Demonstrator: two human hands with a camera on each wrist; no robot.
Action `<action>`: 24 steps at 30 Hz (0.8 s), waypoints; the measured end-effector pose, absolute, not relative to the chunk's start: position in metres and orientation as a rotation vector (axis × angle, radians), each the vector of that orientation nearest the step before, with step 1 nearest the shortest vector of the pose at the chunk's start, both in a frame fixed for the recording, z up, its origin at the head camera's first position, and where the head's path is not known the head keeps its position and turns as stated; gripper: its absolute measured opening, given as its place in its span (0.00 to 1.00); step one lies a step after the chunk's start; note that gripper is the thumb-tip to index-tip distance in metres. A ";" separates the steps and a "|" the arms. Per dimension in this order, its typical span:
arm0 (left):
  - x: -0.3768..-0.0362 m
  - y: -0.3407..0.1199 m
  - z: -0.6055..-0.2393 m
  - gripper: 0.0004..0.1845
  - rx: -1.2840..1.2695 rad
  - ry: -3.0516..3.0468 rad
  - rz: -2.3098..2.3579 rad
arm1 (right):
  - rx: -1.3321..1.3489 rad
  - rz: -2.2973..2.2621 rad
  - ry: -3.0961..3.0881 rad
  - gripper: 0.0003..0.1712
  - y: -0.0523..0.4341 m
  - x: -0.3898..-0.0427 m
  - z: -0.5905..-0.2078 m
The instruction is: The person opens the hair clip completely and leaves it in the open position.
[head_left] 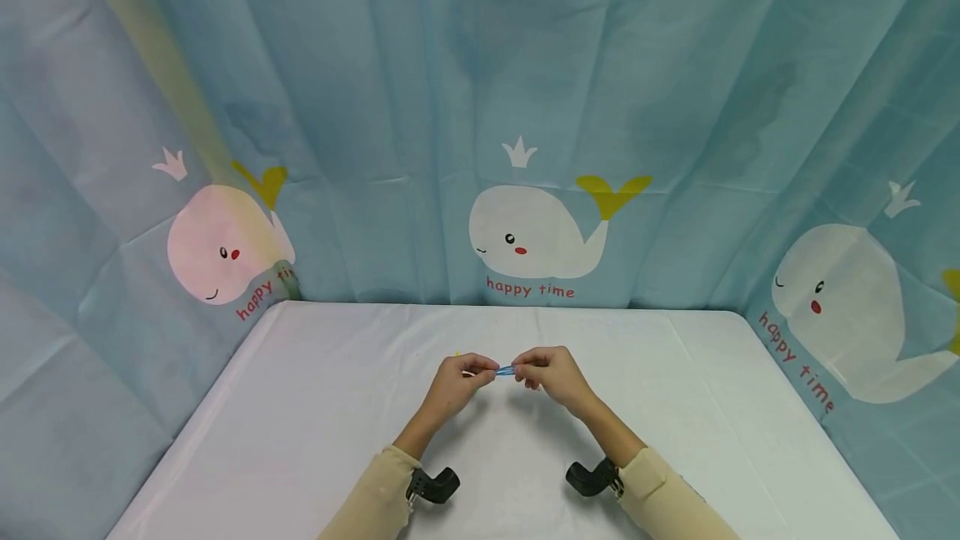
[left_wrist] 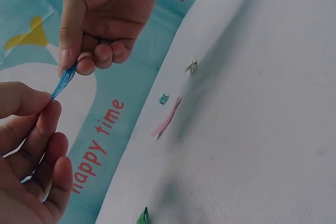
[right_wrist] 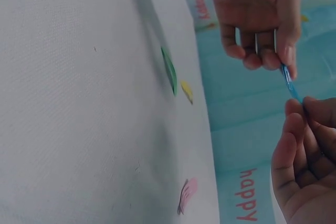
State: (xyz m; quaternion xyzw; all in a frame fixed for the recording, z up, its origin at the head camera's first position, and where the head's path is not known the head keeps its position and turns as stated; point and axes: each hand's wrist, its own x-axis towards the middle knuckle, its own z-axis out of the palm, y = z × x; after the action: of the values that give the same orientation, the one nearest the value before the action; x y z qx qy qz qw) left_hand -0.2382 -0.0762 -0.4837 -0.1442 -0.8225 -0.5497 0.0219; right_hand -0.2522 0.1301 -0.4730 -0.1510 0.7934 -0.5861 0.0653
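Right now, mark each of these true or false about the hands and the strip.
1. Both hands pinch a blue strip. True.
2. The left hand lies flat on the table. False: it is raised, pinching one end of the strip.
3. The right hand holds the strip's other end. True.
4. The strip is red. False: it is blue.
5. A whale-print curtain hangs behind the table. True.
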 end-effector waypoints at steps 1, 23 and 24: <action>-0.238 -0.076 -0.484 0.06 -0.440 -2.550 -1.710 | -0.447 -1.772 2.393 0.10 0.130 -0.252 -0.472; -0.222 -0.073 -0.457 0.09 -0.334 -2.518 -1.934 | -0.250 -1.877 2.241 0.11 0.126 -0.248 -0.467; -0.222 -0.072 -0.455 0.09 -0.319 -2.526 -1.944 | -0.241 -1.888 2.222 0.11 0.126 -0.248 -0.466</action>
State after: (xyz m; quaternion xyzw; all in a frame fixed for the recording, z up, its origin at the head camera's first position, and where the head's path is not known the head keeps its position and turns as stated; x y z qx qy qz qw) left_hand -0.2216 -0.0725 -0.4553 -0.0996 -0.7882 -0.6066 -0.0306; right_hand -0.2479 0.1265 -0.4664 -0.0820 0.7552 -0.6414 0.1077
